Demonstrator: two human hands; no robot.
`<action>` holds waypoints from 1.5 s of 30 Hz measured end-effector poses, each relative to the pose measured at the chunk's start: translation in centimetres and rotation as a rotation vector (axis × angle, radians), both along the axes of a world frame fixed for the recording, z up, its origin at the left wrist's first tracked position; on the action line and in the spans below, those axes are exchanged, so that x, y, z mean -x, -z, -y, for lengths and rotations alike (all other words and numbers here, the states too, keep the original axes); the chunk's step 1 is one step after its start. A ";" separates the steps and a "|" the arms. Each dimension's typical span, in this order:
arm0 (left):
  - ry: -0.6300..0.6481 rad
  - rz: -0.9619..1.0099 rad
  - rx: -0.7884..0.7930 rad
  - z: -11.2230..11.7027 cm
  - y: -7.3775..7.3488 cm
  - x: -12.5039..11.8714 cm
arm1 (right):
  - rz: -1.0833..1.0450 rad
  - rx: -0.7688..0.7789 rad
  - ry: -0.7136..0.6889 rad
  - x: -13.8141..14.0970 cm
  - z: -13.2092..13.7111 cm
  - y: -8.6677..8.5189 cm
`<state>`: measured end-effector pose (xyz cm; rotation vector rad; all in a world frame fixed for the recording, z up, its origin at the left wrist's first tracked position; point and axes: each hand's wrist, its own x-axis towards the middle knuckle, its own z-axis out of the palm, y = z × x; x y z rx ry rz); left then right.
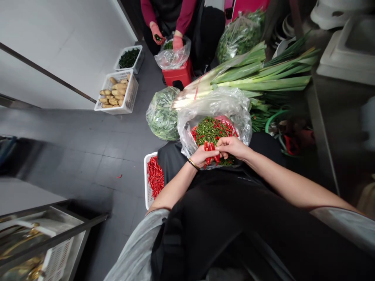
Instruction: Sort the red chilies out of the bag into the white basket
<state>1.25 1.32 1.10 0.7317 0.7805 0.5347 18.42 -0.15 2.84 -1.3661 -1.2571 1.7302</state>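
My left hand point(202, 156), a gold bangle at its wrist, is closed around a bunch of red chillies point(211, 153). My right hand point(231, 146) touches the same bunch from the right, its fingers pinched on one chilli. Both hands sit over a clear plastic bag point(213, 105) in my lap. Inside the bag lie green stems mixed with red chillies point(211, 130). A white basket point(146, 183) with red chillies point(155, 177) stands on the floor by my left knee.
A person in red sleeves and pink gloves point(166, 37) works opposite over a bag on a red stool point(178, 74). Long leeks point(258, 76), bags of greens point(162, 115), a basket of ginger point(115, 93), a tray of dark greens point(129, 57) and a steel cart point(43, 234) surround me.
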 end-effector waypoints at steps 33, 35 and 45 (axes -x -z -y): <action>-0.011 0.118 -0.197 -0.1 -1.0 0.7 | 0.206 0.058 -0.491 -1.2 0.6 -0.4; -0.073 0.085 -0.226 -0.5 -1.0 0.8 | 0.493 -0.125 -0.531 -2.1 -0.8 -0.4; -0.246 -0.028 0.114 -3.3 0.2 2.4 | 1.224 -0.188 -0.315 -0.9 -13.7 4.3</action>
